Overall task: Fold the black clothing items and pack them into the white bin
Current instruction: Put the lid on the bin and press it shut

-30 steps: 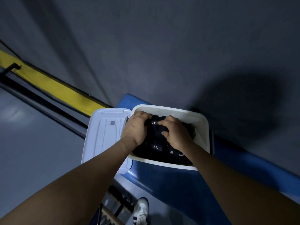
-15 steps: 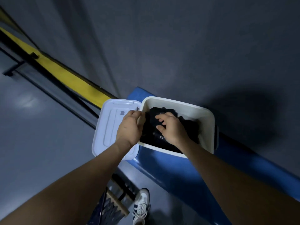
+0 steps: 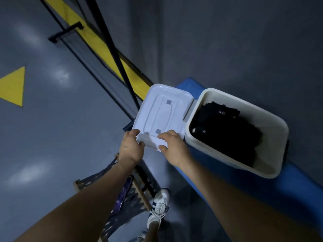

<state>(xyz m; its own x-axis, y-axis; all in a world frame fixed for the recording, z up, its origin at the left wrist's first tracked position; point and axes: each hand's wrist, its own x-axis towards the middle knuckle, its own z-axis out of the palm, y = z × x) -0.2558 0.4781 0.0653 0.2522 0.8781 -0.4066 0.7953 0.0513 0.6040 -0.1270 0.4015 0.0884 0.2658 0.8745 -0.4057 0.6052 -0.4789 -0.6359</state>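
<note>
The left hand (image 3: 130,148) grips the near edge of the white lid (image 3: 163,116). Just to its right, the right hand (image 3: 173,149) grips the same edge. Right of both hands, the bin (image 3: 272,130) sits on a blue bench (image 3: 297,186), with the black clothes (image 3: 227,135) inside.

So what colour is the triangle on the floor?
Yellow. The triangle on the grey floor shows clearly at the left of the head view.
</note>
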